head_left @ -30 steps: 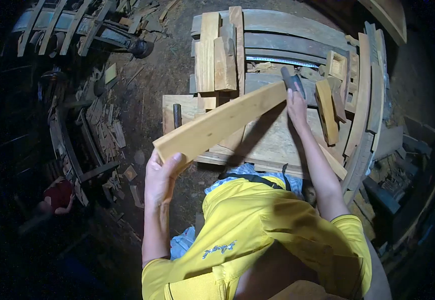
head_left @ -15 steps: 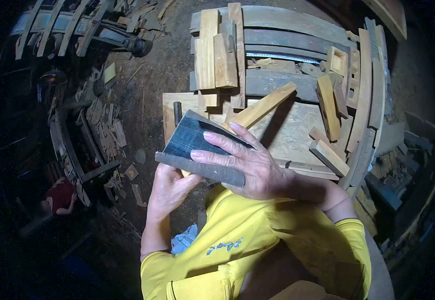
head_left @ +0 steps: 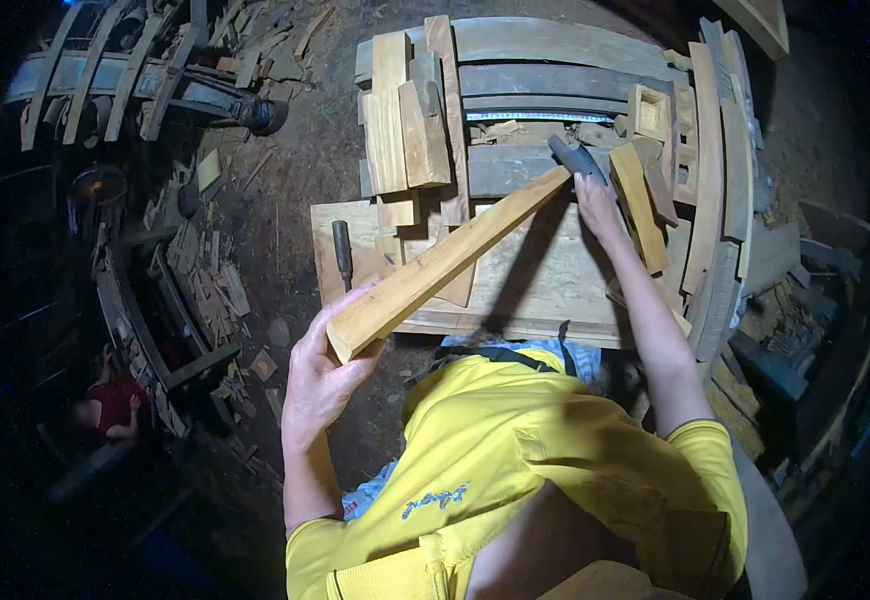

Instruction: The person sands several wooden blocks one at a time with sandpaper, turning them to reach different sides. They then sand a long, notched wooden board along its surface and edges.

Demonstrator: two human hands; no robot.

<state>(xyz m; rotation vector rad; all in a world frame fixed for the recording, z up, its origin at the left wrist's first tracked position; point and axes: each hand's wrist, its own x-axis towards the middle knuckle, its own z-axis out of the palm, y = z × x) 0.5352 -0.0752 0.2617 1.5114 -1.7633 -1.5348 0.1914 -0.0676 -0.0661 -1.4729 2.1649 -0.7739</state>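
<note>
L hand (head_left: 321, 378) part hidden by wood bar (head_left: 445, 264), bg person (head_left: 118, 405) dark & blurry

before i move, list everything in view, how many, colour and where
long squared wooden bar: one, tan, slanting between the hands
curved flat pad: one, dark grey, at the bar's far end
cylindrical-handled tool: one, dark, on the bench's left
stacked wooden blocks: several, pale tan, bench's far left
long flat planks: several, grey, across the bench's far side
square-holed wooden block: one, tan, far right
thick wooden block: one, yellowish, beside the right hand
long side boards: several, tan and grey, right edge
wood scraps: many, too jumbled to count, brownish, floor at left
other person: one, dark red top, lower left
short-sleeved shirt: one, yellow, on the wearer
left hand: one, holding the bar's near end
right hand: one, on the pad
</note>
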